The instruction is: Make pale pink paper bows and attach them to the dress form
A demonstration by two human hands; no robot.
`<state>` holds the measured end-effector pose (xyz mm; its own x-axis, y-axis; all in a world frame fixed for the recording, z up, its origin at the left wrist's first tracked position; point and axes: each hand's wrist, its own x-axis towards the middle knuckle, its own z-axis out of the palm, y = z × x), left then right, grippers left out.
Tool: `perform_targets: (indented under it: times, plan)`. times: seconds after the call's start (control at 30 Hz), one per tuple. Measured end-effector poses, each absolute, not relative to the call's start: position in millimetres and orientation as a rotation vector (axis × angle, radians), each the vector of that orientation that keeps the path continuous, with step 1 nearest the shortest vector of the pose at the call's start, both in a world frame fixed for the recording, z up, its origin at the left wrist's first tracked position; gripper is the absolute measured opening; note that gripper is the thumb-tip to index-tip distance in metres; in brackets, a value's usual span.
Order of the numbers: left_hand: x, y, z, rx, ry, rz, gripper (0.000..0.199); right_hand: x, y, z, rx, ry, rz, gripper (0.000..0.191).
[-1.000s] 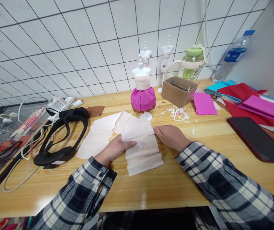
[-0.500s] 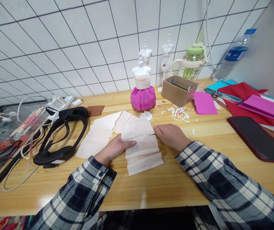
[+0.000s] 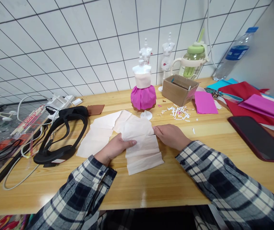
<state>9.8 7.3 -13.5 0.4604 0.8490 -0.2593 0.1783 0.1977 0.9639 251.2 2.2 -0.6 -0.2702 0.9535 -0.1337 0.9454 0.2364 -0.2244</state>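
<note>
A creased, cream-coloured sheet of crepe paper point(image 3: 141, 150) is between my hands, with a short slit at its right edge. My left hand point(image 3: 116, 147) grips its left side, thumb on top and fingers underneath. At the right edge, beside the slit, my right hand point(image 3: 171, 135) pinches the paper; its other fingers are curled out of sight. More cream paper point(image 3: 96, 135) lies flat on the table behind and left of my left hand. Just beyond the sheet stands a small white mannequin point(image 3: 141, 68) wearing a cream band and a puffed magenta skirt point(image 3: 143, 97).
A black head strap point(image 3: 55, 156) and cables lie left. White paper scraps point(image 3: 178, 112) are strewn before a cardboard box point(image 3: 180, 89). Rightward are a magenta paper piece point(image 3: 206, 103), coloured sheets and a phone point(image 3: 259, 137). A green-lidded cup point(image 3: 194, 60) and bottle point(image 3: 235, 54) stand behind.
</note>
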Motion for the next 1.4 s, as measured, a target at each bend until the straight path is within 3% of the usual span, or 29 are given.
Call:
perform_targets:
  times: [0.63, 1.4]
  plan:
    - [8.8, 7.2, -15.2, 1.328, 1.017, 0.627, 0.062, 254.2, 3.9, -3.7, -1.832, -2.450, 0.408, 0.056]
    - [7.9, 6.2, -17.7, 1.284, 1.028, 0.631, 0.062, 247.9, -1.6, 4.1, -1.749, -2.474, 0.129, 0.048]
